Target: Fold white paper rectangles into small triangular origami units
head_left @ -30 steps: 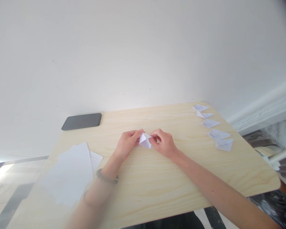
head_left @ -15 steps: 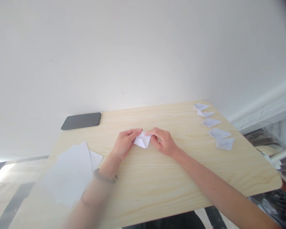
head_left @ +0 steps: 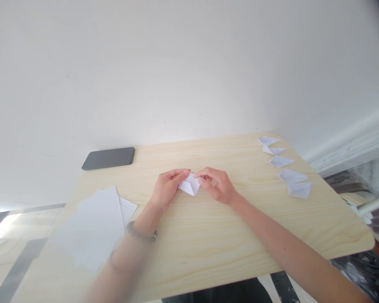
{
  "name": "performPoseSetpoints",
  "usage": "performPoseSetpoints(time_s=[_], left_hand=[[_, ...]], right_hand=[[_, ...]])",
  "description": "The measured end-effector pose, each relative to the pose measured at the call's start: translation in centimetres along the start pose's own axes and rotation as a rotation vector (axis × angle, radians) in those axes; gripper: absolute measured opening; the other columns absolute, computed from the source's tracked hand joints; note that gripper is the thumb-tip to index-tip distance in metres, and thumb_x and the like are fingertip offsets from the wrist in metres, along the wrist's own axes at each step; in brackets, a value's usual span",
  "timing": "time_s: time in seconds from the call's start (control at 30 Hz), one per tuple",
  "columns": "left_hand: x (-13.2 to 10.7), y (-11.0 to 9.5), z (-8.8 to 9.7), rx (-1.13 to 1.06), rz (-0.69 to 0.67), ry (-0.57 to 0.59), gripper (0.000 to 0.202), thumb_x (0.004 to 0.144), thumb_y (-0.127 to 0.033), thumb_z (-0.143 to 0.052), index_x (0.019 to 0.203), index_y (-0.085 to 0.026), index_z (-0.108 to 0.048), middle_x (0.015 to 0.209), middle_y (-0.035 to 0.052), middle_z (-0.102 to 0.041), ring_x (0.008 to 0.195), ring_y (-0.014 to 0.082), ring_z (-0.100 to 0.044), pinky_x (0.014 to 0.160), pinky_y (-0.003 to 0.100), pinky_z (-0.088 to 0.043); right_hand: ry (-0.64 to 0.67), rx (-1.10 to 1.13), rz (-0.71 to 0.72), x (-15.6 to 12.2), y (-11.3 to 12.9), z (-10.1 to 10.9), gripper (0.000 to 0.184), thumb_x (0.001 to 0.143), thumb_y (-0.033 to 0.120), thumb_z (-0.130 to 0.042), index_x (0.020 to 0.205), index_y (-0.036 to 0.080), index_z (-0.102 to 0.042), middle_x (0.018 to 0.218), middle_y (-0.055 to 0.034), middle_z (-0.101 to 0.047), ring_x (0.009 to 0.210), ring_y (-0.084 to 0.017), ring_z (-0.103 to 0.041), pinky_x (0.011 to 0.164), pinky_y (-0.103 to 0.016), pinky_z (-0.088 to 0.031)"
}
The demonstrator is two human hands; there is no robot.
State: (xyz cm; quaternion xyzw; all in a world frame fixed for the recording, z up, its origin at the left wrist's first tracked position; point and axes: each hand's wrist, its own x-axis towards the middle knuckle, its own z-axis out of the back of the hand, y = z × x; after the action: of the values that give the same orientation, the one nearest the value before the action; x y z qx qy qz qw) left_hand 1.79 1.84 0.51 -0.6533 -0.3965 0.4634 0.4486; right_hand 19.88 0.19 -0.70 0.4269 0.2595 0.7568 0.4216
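A small folded piece of white paper (head_left: 190, 185) rests on the light wooden table (head_left: 208, 235) near its middle. My left hand (head_left: 168, 188) pinches its left side with fingers curled. My right hand (head_left: 216, 185) pinches its right side, thumb and forefinger closed on the top edge. The two hands meet over the paper, and part of it is hidden under the fingers. A dark bead bracelet (head_left: 140, 234) is on my left wrist.
A stack of plain white sheets (head_left: 96, 225) lies at the table's left front. A dark phone (head_left: 109, 158) lies face down at the back left. Several folded white paper pieces (head_left: 284, 172) lie in a row along the right edge. A white wall rises behind.
The folded paper has been pressed lower and flatter between the hands. My right fingers have shifted along its top edge. The hands stay in the same spot.
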Motion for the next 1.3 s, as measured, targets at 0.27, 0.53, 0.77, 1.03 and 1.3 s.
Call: performPoseSetpoints(time_s=[0.27,0.53,0.77,1.03,1.3], left_hand=[[-0.15,0.40,-0.14,0.082,-0.069,-0.050,0.031,0.070,-0.040,-0.070,0.087,-0.015,-0.072,0.085,0.0068,-0.072,0.073,0.0172,-0.062,0.065,0.026,-0.044],[-0.20,0.44,-0.51,0.087,-0.085,-0.104,0.039,0.069,-0.041,-0.071,0.095,-0.013,-0.067,0.085,0.0082,-0.073,0.072,0.0178,-0.064,0.067,0.027,-0.046],[-0.27,0.28,-0.23,0.147,-0.101,-0.047,0.054,0.072,-0.042,-0.068,0.117,-0.015,-0.059,0.096,0.0082,-0.072,0.091,0.0222,-0.064,0.083,0.032,-0.046],[-0.13,0.31,0.07,0.071,-0.024,0.118,0.036,0.072,-0.039,-0.069,0.095,-0.012,-0.069,0.086,0.0053,-0.072,0.082,0.0199,-0.064,0.076,0.029,-0.050],[-0.11,0.13,0.26,0.056,-0.005,0.145,0.035,0.074,-0.041,-0.066,0.094,-0.013,-0.070,0.089,0.0044,-0.071,0.087,0.0204,-0.064,0.083,0.031,-0.050]], right_hand=[[0.005,0.046,-0.211,0.16,-0.40,-0.39,0.019,0.082,0.035,-0.053,0.075,0.018,-0.059,0.068,-0.0003,-0.064,0.062,-0.012,-0.057,0.057,-0.023,-0.043],[0.023,0.124,-0.251,0.31,-0.33,-0.25,0.023,0.080,0.035,-0.055,0.066,0.017,-0.055,0.059,0.0029,-0.055,0.052,-0.008,-0.045,0.049,-0.020,-0.035],[0.007,0.208,-0.314,0.36,-0.28,0.12,0.025,0.081,0.038,-0.055,0.066,0.017,-0.051,0.057,0.0037,-0.052,0.050,-0.008,-0.042,0.048,-0.021,-0.034],[-0.009,0.270,-0.340,0.43,-0.31,0.40,0.025,0.082,0.037,-0.055,0.067,0.017,-0.051,0.056,0.0032,-0.052,0.049,-0.008,-0.044,0.047,-0.021,-0.033],[-0.036,0.328,-0.357,0.47,-0.52,0.40,0.024,0.081,0.036,-0.056,0.068,0.017,-0.052,0.055,0.0034,-0.052,0.050,-0.008,-0.046,0.048,-0.021,-0.035]])
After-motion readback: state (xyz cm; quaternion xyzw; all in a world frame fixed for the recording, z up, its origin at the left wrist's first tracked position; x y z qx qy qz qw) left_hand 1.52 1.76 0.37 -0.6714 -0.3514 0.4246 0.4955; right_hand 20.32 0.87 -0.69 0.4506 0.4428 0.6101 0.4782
